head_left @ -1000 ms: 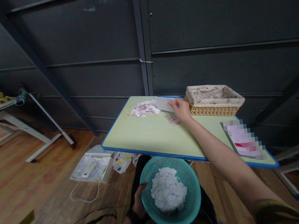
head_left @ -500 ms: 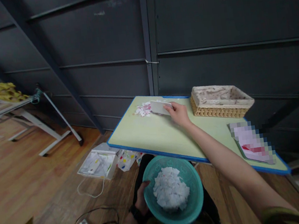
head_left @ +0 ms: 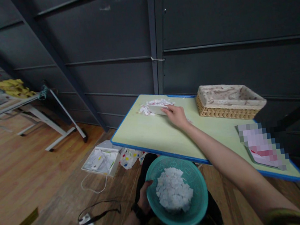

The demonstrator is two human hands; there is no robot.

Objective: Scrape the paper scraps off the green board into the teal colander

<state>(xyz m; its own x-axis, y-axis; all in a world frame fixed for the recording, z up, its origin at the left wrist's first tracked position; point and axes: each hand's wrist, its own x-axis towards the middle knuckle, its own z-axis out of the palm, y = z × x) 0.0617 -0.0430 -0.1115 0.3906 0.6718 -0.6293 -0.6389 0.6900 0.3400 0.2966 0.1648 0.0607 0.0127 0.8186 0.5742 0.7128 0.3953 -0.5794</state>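
My left hand (head_left: 144, 197) grips the left rim of a green plastic basket (head_left: 169, 221), held at my lap below the table's front edge. Inside it lies a heap of torn white paper pieces (head_left: 174, 189). Stretched over the yellow-green tabletop (head_left: 147, 131), my right hand (head_left: 176, 115) is closed on a flat white scraper-like card (head_left: 157, 109). The card stands on edge against a spread of small white and pinkish paper scraps (head_left: 158, 102) at the back left of the table. Part of the scraps is hidden behind the card and fingers.
A lined wicker basket (head_left: 229, 112) stands at the table's back right; a blurred-out tray-like item (head_left: 262, 149) lies at its right end. On the floor are an open white box (head_left: 101, 162), a power strip (head_left: 86, 222) and cables. A dark metal wall (head_left: 114, 40) rises behind.
The white card has tilted lower and moved slightly toward me, with more scraps showing behind it. My left hand still holds the green basket. The view has shifted a little.
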